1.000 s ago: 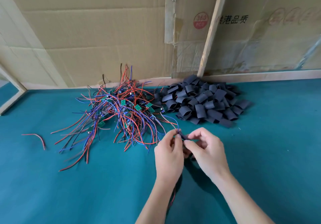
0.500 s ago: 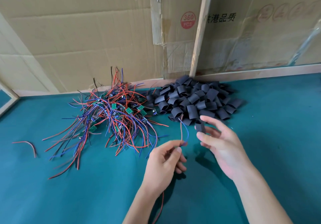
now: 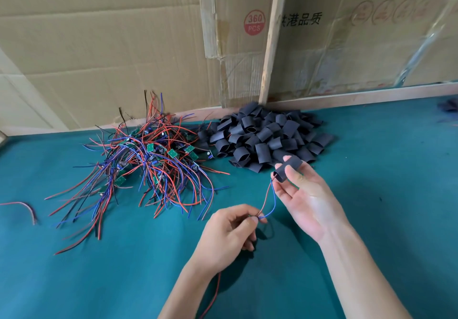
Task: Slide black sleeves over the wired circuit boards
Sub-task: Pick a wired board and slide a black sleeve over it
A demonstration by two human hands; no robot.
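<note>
The green tabletop (image 3: 371,219) lies bare right of the hands, cardboard along its far edge. The right hand (image 3: 304,194) pinches a black sleeve (image 3: 287,168), angled down-left, wires trailing to the left hand (image 3: 230,229), which pinches them.

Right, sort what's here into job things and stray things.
Job: sleeve held by right hand; wires pinched by left hand; sleeve pile; board pile.
Stray: loose wire; cardboard; wooden strip.
</note>
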